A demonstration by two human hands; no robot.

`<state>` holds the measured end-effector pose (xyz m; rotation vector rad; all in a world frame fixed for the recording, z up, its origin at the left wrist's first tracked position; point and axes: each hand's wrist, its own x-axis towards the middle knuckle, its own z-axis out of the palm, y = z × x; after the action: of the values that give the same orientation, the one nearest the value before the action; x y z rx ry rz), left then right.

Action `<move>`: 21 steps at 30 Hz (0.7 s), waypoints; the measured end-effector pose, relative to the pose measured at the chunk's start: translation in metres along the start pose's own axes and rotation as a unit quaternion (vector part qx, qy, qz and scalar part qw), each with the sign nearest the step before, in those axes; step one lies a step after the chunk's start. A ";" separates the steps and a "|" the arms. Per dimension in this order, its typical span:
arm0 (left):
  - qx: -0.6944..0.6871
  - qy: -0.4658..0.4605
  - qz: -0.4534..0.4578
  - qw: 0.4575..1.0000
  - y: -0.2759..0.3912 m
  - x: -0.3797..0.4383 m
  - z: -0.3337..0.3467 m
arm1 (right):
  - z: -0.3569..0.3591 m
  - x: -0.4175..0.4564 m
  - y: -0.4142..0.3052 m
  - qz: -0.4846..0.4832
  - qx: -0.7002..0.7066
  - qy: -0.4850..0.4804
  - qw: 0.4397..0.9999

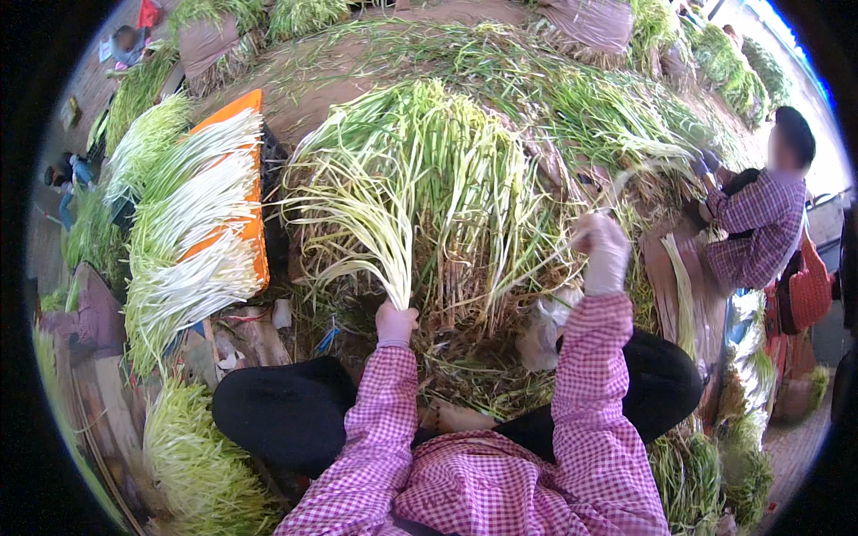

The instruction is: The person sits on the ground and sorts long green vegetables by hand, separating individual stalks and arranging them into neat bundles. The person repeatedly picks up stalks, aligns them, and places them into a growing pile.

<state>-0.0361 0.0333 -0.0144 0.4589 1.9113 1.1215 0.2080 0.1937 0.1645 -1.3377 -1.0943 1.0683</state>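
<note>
My left hand (397,325), in a thin pale glove, grips a bunch of pale garlic shoots (399,264) by its white stems; the yellow-green leaves fan up and to the left. To the right, my gloved right hand (605,244) is raised and blurred, its fingers closed on thin pale strands (543,268), which trail down to the left. A large heap of uncleaned garlic shoots (462,201) stands just beyond my hands, with brown root ends toward me and green leaves away.
On the left, white-stemmed shoots (208,194) lie across an orange board (262,254). More leaves (201,462) lie beside my left knee. At the right sits a person in a checked shirt (764,208). A clear plastic bag (541,335) lies below my right hand.
</note>
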 end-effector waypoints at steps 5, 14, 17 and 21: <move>-0.326 -0.186 0.004 0.927 0.059 -0.040 0.008 | 0.083 -0.037 0.043 0.138 -0.375 -0.284 0.872; -0.535 -0.290 -0.058 0.792 0.059 -0.040 0.002 | 0.051 -0.073 0.130 0.160 -0.146 -0.198 0.956; -0.612 -0.314 -0.025 0.725 0.050 -0.035 -0.006 | 0.010 -0.067 0.176 0.276 -0.151 -0.088 0.945; -0.653 -0.362 0.055 0.663 0.045 -0.025 -0.009 | -0.007 -0.070 0.192 0.291 -0.055 -0.068 0.953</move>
<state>-0.0341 0.0357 0.0381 0.1105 0.1117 1.7092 0.2103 0.1184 -0.0261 -1.7572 -0.8806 1.5637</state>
